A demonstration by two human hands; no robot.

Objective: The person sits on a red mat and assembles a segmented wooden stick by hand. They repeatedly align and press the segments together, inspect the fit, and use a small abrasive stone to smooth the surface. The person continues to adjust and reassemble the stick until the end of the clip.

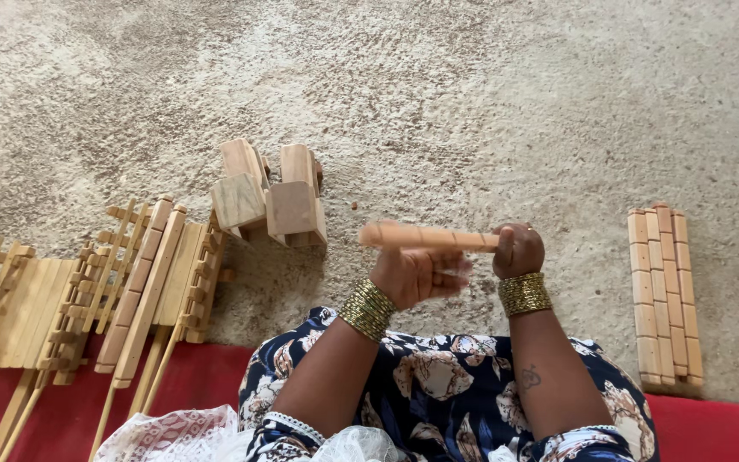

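Person is sitting on the ground, head view looking down at both hands over the lap. Right hand [518,250] is closing its fingers around the right end of a notched wooden stick [428,237], clamped on it, holding it level just above the knees. Left hand [416,275] is sitting under the stick's middle, palm up, fingers loosely spread and blurred; can't tell if it is actually gripping or only touching. Gold bangles are showing on both wrists.

Far left of the stick, two wooden blocks [268,198] are standing side by side on the sandy concrete floor [472,103]. Further left, a pile of assembled wooden racks and slats [96,291] is lying partly on a red mat [207,376]. At right, well apart from the hands, a flat row of notched sticks [665,295] is lying on the floor.
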